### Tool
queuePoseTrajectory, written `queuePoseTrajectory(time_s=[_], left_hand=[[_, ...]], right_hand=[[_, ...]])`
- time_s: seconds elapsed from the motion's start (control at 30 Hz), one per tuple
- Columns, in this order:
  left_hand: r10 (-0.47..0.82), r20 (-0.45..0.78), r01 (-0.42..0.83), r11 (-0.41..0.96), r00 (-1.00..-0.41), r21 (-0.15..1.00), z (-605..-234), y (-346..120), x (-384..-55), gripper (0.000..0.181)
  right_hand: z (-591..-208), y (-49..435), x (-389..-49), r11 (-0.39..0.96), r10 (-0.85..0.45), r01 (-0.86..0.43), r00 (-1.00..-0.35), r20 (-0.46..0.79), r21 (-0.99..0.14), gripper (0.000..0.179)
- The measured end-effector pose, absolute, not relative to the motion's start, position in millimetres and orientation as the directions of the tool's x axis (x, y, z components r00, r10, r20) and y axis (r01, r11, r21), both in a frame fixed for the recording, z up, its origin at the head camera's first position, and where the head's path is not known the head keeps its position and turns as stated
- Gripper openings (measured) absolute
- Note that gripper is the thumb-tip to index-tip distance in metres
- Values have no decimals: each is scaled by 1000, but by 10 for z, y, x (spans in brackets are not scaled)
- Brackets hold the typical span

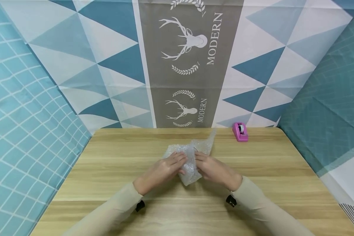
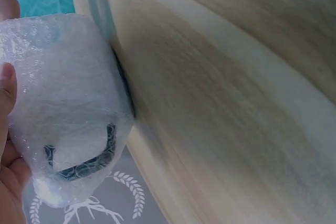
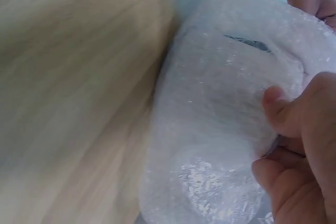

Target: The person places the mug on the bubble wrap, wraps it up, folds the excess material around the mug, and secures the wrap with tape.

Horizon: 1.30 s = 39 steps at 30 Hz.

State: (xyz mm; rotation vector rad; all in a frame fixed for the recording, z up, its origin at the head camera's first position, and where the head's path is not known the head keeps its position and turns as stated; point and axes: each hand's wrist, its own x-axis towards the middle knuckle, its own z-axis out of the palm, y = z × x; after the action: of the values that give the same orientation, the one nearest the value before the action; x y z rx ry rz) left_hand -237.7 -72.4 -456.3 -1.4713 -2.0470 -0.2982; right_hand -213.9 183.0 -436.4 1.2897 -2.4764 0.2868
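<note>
A bundle of clear bubble wrap [image 1: 190,161] lies on the middle of the wooden table [image 1: 112,164], with both hands on it. My left hand [image 1: 169,166] grips its left side, fingers curled over the top. My right hand [image 1: 207,165] holds the right side, thumb pressed into the wrap [image 3: 220,129]. A loose flap of wrap sticks up behind the hands. In the left wrist view a dark curved object [image 2: 84,163] shows faintly through the wrap [image 2: 68,103]; its shape is unclear.
A pink tape dispenser [image 1: 240,131] stands near the table's far edge, to the right. A patterned cloth backdrop [image 1: 188,65] hangs behind and beside the table. Bare wood lies left, right and in front of the hands.
</note>
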Motion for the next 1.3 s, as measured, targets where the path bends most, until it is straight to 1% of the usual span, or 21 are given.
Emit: queuePoseTrajectory(time_s=[0.1,0.13,0.23,0.3,0.47,0.63,0.73,0.8,0.83,0.9,1.0,1.03,1.1,1.17,1.3], left_hand=[[794,557,914,379,-242,-143,-4551,-726,-2368,46],[797,547,913,386,-255,-136,-4546,-724,-2364,47],[803,533,909,393,-267,-137,-4520,-718,-2361,47],[809,518,909,396,-279,-130,-4503,-720,-2357,47],[826,483,911,394,-292,-122,-4452,-724,-2356,46],[840,461,914,383,-284,-135,-4401,-697,-2379,39],[853,448,917,369,-268,-153,-4387,-684,-2394,34],[859,441,914,366,-260,-175,-4386,-681,-2404,32],[861,438,913,365,-257,-182,-4390,-678,-2407,32],[864,431,912,366,-259,-184,-4389,-674,-2408,31],[865,425,912,369,-265,-181,-4391,-672,-2406,30],[865,423,911,370,-268,-180,-4391,-672,-2405,30],[865,420,911,375,-276,-174,-4381,-672,-2401,29],[865,416,908,379,-281,-176,-4371,-672,-2400,30],[868,406,903,386,-286,-188,-4358,-665,-2399,31]], right_hand=[[-4321,1811,-2122,588,-755,-808,-558,345,-20,21],[-4318,1808,-2121,589,-756,-808,-557,344,-11,25],[-4308,1807,-2126,581,-766,-814,-542,346,11,37],[-4307,1815,-2136,568,-771,-823,-530,352,5,43],[-4285,1844,-2166,540,-764,-840,-516,388,-54,41],[-4239,1821,-2180,563,-732,-820,-552,400,-102,41],[-4222,1799,-2166,585,-734,-810,-556,390,-53,52],[-4219,1789,-2158,594,-744,-804,-539,395,22,60],[-4216,1787,-2153,595,-745,-802,-534,400,39,62],[-4228,1790,-2157,596,-741,-803,-532,411,35,59],[-4252,1803,-2180,588,-721,-808,-541,433,-31,39],[-4257,1806,-2188,582,-718,-811,-545,434,-56,35],[-4266,1812,-2202,580,-717,-811,-549,430,-68,27],[-4257,1816,-2200,581,-719,-810,-554,419,-75,24],[-4260,1823,-2190,581,-710,-806,-569,415,-112,26]])
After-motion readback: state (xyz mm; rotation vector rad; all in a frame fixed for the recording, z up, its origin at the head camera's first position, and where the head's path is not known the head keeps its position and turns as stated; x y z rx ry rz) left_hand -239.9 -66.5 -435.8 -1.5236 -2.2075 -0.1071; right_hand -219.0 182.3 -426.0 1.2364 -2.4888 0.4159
